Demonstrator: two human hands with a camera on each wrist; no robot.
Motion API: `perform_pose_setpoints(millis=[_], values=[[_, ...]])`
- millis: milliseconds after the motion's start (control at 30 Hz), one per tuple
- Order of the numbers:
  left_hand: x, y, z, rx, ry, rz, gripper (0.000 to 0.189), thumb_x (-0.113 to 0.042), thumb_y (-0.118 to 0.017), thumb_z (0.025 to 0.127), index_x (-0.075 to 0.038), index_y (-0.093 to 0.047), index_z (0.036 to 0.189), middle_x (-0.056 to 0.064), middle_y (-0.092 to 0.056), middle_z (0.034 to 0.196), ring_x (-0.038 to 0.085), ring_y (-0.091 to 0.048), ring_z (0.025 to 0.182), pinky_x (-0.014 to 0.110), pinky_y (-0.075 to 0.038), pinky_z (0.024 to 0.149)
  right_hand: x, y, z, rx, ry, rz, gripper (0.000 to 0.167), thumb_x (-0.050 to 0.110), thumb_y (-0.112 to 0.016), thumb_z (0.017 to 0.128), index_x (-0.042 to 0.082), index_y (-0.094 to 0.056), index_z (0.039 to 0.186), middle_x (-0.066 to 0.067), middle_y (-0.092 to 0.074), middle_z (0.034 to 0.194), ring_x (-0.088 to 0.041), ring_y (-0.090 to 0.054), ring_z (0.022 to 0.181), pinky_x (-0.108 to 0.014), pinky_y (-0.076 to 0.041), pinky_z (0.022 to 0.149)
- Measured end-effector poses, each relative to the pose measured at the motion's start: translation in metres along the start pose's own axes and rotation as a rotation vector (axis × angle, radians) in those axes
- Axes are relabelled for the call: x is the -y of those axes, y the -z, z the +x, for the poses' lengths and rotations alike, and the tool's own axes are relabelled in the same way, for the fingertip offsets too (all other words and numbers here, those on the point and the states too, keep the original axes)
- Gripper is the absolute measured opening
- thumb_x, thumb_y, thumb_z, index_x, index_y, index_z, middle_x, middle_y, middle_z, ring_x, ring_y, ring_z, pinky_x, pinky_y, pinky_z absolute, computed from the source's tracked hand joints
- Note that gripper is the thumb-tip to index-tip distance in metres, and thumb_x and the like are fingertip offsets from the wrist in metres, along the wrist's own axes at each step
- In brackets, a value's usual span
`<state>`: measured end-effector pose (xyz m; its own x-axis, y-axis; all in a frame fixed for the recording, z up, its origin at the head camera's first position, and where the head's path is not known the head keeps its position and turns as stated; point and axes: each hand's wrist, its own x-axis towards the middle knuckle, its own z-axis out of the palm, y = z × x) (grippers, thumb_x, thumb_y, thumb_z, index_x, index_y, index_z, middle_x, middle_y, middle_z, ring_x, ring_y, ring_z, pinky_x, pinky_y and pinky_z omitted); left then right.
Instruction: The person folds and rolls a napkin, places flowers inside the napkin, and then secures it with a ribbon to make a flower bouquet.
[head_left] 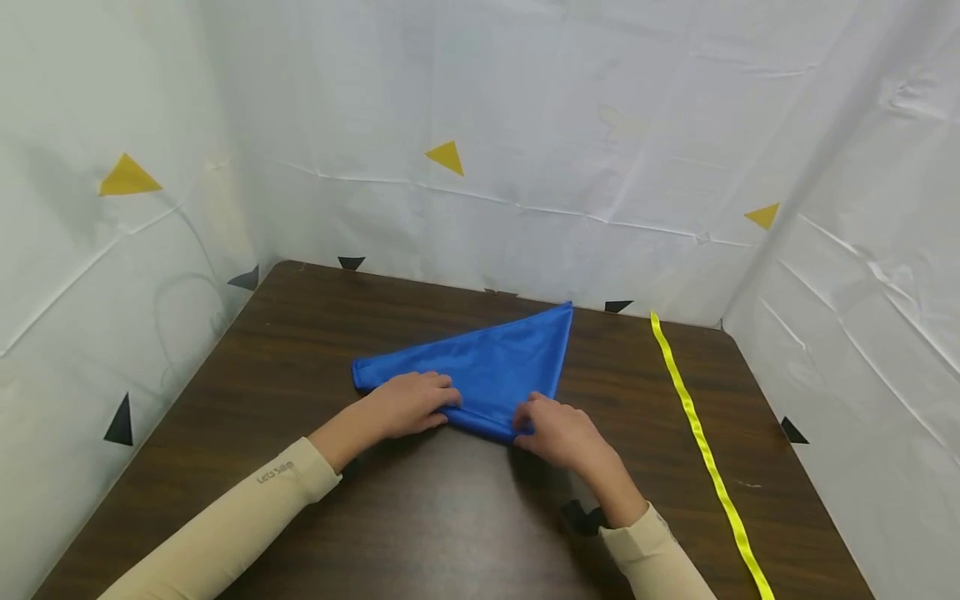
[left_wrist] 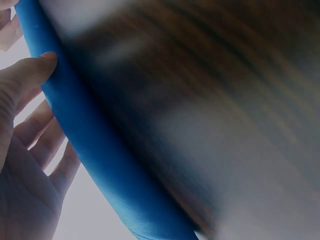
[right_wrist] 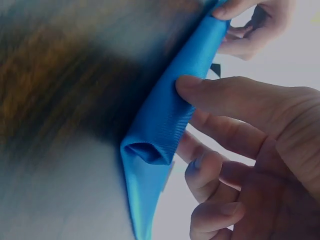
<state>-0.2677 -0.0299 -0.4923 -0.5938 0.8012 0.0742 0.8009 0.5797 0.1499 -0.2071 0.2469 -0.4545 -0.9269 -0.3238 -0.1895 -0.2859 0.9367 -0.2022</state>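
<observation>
A shiny blue cloth (head_left: 495, 358) lies on the dark wooden table, folded to a tapering shape with one point at the far right. Its near edge is turned over into a roll, a smooth band of blue cloth (left_wrist: 95, 125) in the left wrist view. My left hand (head_left: 411, 403) pinches this edge near its middle, thumb on the near side and fingers behind. At the right end my right hand (head_left: 558, 429) pinches the same edge. In the right wrist view the thumb of my right hand (right_wrist: 235, 100) presses just above the roll's open end.
A long yellow ribbon (head_left: 693, 421) runs down the right side of the wooden table (head_left: 420, 517). White sheeting (head_left: 525, 100) with yellow and black triangles walls in the back and both sides. A dark patch (head_left: 581, 517) shows by the right wrist.
</observation>
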Motion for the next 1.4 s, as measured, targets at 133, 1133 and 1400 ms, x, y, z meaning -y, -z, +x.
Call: perform_pose_setpoints(millis=[133,1133,1400], values=[[-0.004,-0.001,0.0,-0.012,0.002,-0.017,0.018,-0.027,-0.074,0.104,-0.02,-0.067,0.119,0.0,-0.071,0.114,0.021,-0.069,0.104,0.041,-0.06,0.094,-0.005,0.002,-0.003,0.002,-0.002,0.013,0.016,0.027,-0.081,0.097,0.02,-0.079,0.112,0.001,-0.072,0.114,-0.022,-0.071,0.099,-0.052,-0.058,0.085],[-0.007,-0.006,0.007,-0.016,0.055,0.036,0.026,-0.03,-0.074,0.105,-0.024,-0.064,0.128,-0.001,-0.071,0.12,0.018,-0.069,0.112,0.041,-0.06,0.097,-0.017,-0.003,-0.002,-0.068,0.029,0.022,0.009,0.022,-0.081,0.097,0.024,-0.078,0.105,0.004,-0.071,0.11,-0.022,-0.072,0.092,-0.047,-0.058,0.078],[-0.008,-0.004,0.007,-0.054,0.043,0.039,0.019,-0.029,-0.074,0.104,-0.024,-0.062,0.118,-0.002,-0.064,0.111,0.017,-0.065,0.098,0.037,-0.058,0.081,-0.019,-0.008,-0.004,-0.065,0.05,0.043,0.02,0.027,-0.087,0.093,0.021,-0.076,0.108,0.003,-0.064,0.106,-0.016,-0.064,0.084,-0.042,-0.058,0.076]])
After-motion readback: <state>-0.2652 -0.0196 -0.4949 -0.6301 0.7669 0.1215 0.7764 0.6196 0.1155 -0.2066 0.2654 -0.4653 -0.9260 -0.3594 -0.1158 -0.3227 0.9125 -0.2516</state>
